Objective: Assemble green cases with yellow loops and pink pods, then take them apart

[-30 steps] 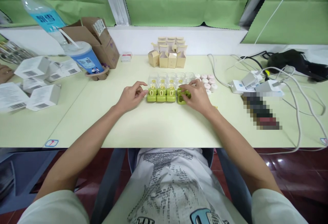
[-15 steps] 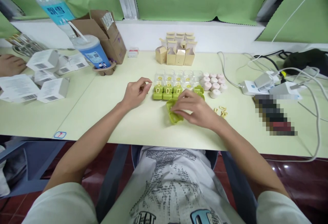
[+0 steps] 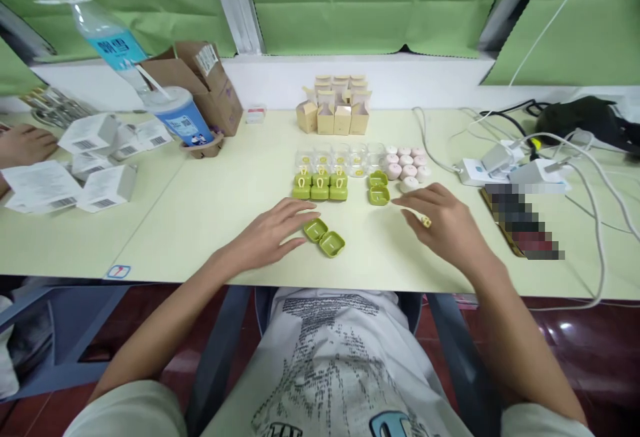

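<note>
My left hand (image 3: pixel 267 237) has its fingers stretched out beside an open green hinged case (image 3: pixel 332 244), close to its left half; whether they touch it I cannot tell. Over the table to the right, my right hand (image 3: pixel 445 230) is held with fingers apart and nothing visible in them. Small yellow loops (image 3: pixel 425 222) lie partly hidden by that hand. Closed green cases (image 3: pixel 320 192) with yellow loops on top stand in two rows. Another green case (image 3: pixel 379 195) lies open near my right fingertips. Behind are clear plastic cups (image 3: pixel 358 159) and pinkish-white round pieces (image 3: pixel 409 171).
Small cream boxes (image 3: pixel 343 119) with raised flaps stand at the back. At left are a blue cup (image 3: pixel 187 124), a bottle (image 3: pixel 115 47), a brown carton (image 3: pixel 220 90), white boxes (image 3: pixel 110 187) and another person's hand (image 3: pixel 30 144). A power strip (image 3: pixel 475 172) and cables lie right.
My right hand has moved right, away from the green case, which now lies open on the table. My left hand has come down and nearer to that case, its fingers now straighter.
</note>
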### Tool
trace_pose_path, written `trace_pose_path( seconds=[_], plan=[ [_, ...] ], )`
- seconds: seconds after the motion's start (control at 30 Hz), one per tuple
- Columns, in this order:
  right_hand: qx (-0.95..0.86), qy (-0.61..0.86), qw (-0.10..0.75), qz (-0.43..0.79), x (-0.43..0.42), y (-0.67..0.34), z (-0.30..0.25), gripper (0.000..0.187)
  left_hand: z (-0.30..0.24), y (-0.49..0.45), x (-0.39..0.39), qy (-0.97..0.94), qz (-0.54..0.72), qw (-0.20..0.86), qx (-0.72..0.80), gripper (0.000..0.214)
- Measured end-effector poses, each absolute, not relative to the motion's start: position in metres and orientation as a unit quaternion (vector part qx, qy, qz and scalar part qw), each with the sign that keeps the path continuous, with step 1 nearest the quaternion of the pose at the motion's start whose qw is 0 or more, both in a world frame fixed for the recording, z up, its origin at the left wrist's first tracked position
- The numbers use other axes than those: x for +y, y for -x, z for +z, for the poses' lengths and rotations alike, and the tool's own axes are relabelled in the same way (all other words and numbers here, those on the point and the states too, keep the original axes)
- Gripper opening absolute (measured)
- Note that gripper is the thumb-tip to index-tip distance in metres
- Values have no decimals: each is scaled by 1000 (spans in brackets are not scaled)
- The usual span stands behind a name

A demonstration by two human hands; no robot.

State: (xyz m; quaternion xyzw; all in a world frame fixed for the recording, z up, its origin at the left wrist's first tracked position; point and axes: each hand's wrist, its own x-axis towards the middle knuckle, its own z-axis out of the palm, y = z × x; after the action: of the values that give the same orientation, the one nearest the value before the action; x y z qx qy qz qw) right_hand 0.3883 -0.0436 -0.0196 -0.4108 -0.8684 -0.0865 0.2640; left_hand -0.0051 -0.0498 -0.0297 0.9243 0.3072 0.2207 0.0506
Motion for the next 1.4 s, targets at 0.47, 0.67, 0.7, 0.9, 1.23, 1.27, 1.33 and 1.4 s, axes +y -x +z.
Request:
trace_pose_path(
  seconds=[0.47, 0.67, 0.7, 0.9, 1.23, 1.27, 1.33, 1.4],
  plan=[
    [-888, 382, 113, -231, -39, -414, -48, 34, -40, 3, -55, -906, 196, 89, 363, 56],
    [-872, 383, 296, -75, -48, -401, -21, 29, -45, -12, -50, -887, 243, 66, 388, 43],
    [-860, 372, 350, -21, -50, -394, -12, 24, -38, -14, -51, -879, 263, 62, 392, 42],
    [-803, 267, 517, 132, -59, -329, 41, 7, 29, -37, -56, -879, 322, 52, 347, 42],
    [-827, 238, 502, 86, -46, -304, 23, 16, 50, -42, -41, -863, 323, 162, 353, 45],
    [-830, 231, 500, 88, -45, -303, 20, 16, 49, -41, -41, -861, 317, 175, 358, 45],
    [-843, 226, 481, 82, -44, -300, 15, 15, 49, -41, -40, -856, 311, 197, 364, 45],
    [-858, 237, 453, 55, -42, -296, 12, 15, 48, -43, -40, -850, 310, 216, 368, 44]
  ],
)
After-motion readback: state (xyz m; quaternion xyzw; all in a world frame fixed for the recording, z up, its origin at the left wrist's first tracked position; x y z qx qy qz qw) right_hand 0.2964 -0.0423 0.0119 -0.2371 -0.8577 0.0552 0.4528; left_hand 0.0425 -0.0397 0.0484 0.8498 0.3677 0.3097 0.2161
